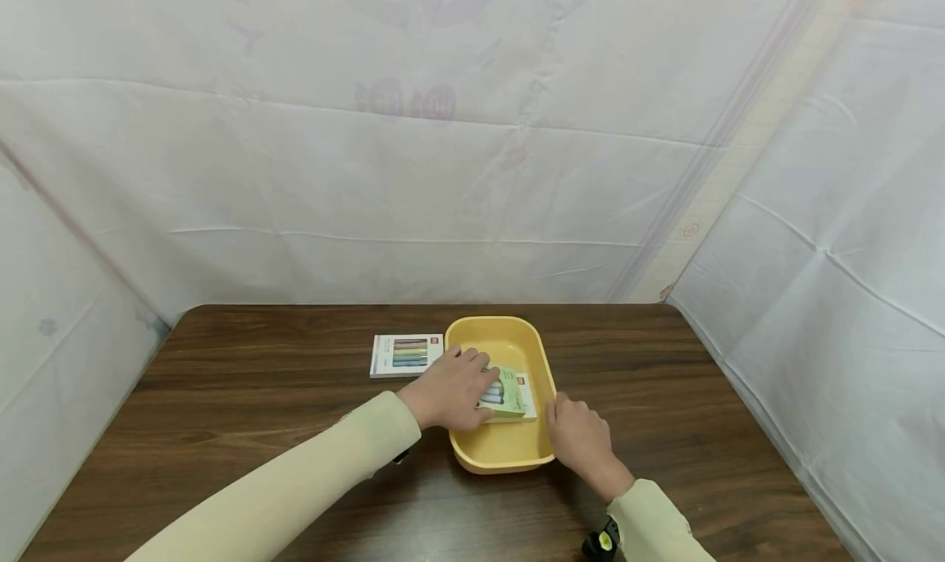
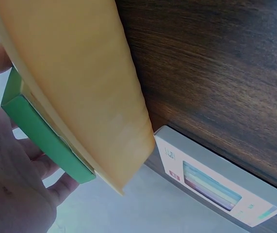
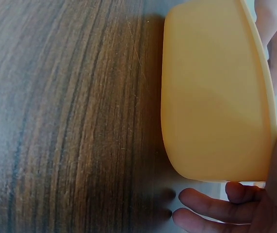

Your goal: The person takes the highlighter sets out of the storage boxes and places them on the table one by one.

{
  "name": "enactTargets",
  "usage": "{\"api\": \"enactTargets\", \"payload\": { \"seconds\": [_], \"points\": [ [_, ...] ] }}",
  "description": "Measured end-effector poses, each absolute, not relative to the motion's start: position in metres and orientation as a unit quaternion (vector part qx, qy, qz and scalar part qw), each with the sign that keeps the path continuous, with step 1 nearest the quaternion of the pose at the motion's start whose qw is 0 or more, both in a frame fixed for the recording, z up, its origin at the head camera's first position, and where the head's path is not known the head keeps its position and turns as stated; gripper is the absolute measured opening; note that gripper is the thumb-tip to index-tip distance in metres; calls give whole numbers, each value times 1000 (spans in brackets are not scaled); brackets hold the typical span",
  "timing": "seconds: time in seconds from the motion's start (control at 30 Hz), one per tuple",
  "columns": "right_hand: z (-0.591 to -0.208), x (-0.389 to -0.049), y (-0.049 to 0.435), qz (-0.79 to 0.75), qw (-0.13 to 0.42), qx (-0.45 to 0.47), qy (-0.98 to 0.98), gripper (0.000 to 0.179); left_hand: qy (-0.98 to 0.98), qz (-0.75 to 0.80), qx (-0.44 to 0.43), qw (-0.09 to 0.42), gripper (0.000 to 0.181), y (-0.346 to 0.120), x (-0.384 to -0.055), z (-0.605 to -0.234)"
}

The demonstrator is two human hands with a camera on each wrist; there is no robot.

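Observation:
A yellow plastic bin [image 1: 502,447] stands on the table, its long sides running away from me. My left hand [image 1: 458,388] reaches over its left rim and grips a green-and-white box [image 1: 509,394] with a picture window. In the left wrist view the green edge of this box [image 2: 48,138] shows above the rim, between fingers and thumb. My right hand [image 1: 579,435] holds the bin by its right rim near the front corner. Its fingers [image 3: 216,206] show beside the bin's wall in the right wrist view; the thumb is hidden there.
A flat white box [image 1: 384,357] with coloured pens in its window lies just left of the bin's far end. The dark wooden table [image 1: 295,463] ends at white cloth hangings [image 1: 443,176] at the back and sides.

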State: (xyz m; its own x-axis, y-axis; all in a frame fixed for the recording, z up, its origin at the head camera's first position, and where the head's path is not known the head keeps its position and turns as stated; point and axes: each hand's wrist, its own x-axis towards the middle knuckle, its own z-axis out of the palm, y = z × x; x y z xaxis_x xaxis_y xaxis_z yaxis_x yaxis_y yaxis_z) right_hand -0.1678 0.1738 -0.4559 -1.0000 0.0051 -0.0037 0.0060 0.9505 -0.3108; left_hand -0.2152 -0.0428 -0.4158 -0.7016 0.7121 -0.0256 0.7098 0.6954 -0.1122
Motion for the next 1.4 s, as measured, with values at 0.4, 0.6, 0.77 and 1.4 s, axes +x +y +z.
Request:
{"api": "enactTargets", "payload": {
  "seconds": [0.4,0.6,0.77,1.4],
  "points": [
    [-455,-170,177,-148,3,3,989,36,-921,30,-388,7,56,-48,-216,-417],
    [-454,-169,178,-148,5,3,989,36,-919,20,-393,10,55,-52,-217,-417],
    [-453,-169,177,-150,8,6,989,36,-921,9,-390,9,56,-55,-216,-416],
    [-454,-169,174,-148,4,11,989,37,-924,-14,-382,5,57,-66,-212,-414]
  ]
}}
